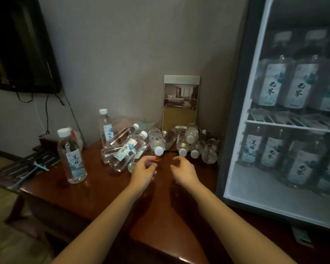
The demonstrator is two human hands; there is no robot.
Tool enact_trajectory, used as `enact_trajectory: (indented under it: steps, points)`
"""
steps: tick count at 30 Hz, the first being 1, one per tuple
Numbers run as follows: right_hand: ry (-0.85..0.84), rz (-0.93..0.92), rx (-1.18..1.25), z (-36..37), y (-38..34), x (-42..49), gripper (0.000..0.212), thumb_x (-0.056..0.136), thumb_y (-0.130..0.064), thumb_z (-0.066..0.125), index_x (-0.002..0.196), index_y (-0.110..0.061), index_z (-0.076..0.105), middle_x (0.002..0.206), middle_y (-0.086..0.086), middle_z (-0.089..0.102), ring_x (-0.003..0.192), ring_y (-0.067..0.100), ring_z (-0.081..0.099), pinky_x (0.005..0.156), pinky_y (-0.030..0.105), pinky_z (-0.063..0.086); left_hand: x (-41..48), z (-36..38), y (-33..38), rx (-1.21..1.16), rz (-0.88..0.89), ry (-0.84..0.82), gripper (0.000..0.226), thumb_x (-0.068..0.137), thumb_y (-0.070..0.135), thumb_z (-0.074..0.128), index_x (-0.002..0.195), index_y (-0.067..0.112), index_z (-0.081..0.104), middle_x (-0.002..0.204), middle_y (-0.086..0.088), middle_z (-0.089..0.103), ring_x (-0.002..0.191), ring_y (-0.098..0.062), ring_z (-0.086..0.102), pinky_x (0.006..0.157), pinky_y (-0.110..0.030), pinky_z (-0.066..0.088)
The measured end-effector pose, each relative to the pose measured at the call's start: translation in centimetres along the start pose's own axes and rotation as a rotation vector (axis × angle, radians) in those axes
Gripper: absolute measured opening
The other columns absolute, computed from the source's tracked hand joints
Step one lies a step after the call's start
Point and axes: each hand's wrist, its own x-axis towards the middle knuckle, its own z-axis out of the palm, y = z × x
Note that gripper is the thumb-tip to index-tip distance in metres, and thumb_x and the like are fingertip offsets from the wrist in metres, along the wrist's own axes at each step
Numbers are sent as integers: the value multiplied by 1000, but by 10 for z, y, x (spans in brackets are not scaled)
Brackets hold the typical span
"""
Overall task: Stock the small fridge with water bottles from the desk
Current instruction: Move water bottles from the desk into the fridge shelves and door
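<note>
Upright bottle (pixel 72 156), clear ribbed plastic with a white cap, stands left near the glossy wooden desk (pixel 107 197) and its rounded edge. Pile of bottles (pixel 126 149) lies jumbled by the wall. Left hand (pixel 143 171) and right hand (pixel 183 170) hover before it, fingers loosely curled, empty. Fridge (pixel 236 130) right, stocked behind hazy glass.

The left hand (pixel 144 169) and right hand (pixel 183 169) reach over the brown counter (pixel 107 189), fingers loosely curled and holding nothing, just short of a heap of lying bottles (pixel 126 149). A near bottle (pixel 71 155) and a far bottle (pixel 105 126) stand upright at the left. At the right, the fridge (pixel 234 130) shows labelled bottles standing on two levels behind glass.
</note>
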Motion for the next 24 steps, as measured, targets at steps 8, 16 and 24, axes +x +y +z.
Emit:
enact_trajectory:
  steps: [8, 16, 24]
  points:
    - [-10, -43, 92, 34, -13, 62, 49, 91, -34, 52, 133, -16, 33, 113, 10, 64, 104, 28, 62, 89, 41, 49, 62, 18, -28, 80, 25, -8, 77, 87, -6, 53, 147, 22, 14, 132, -5, 45, 104, -18, 59, 92, -39, 51]
    - [27, 31, 132, 50, -23, 84, 58, 88, -41, 55, 135, -13, 35, 116, 10, 63, 104, 28, 61, 82, 32, 48, 74, 28, -42, 68, 65, -41, 87, 80, -16, 50, 148, 16, 6, 145, -7, 37, 121, -13, 48, 105, -35, 41]
    - [159, 60, 261, 38, -26, 76, 28, 84, -28, 50, 101, -11, 63, 94, 12, 69, 89, 30, 64, 82, 43, 53, 72, 26, -40, 112, 45, -76, 88, 84, -7, 54, 149, 28, 5, 151, -3, 25, 130, -17, 42, 106, -41, 41]
